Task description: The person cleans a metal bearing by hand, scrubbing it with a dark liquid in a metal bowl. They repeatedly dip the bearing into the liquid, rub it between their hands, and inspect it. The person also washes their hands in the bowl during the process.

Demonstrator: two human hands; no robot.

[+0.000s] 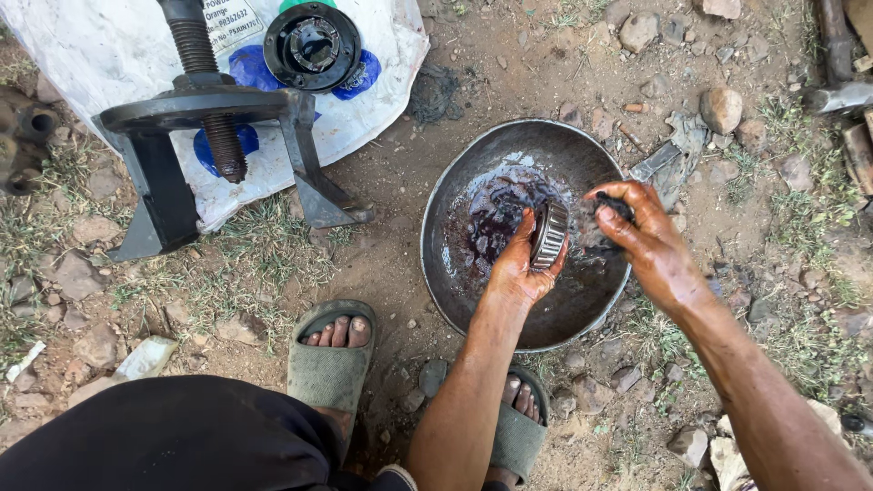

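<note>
While hands grip bearing, pan rim close, dirt beyond

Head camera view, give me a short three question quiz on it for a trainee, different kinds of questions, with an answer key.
1. True or false: the left hand holds the tapered roller bearing over the metal basin.
2. Multiple choice: what stands on the white woven sack? A) a car jack B) a black screw puller with legs C) a paint tin
3. Fill in: the right hand pinches a small dark ____ beside the bearing.

Key
1. True; the basin holds dark oily liquid.
2. B; a round black cap-like part lies behind it.
3. Piece, likely a rag or brush; too dark to tell which.
</note>
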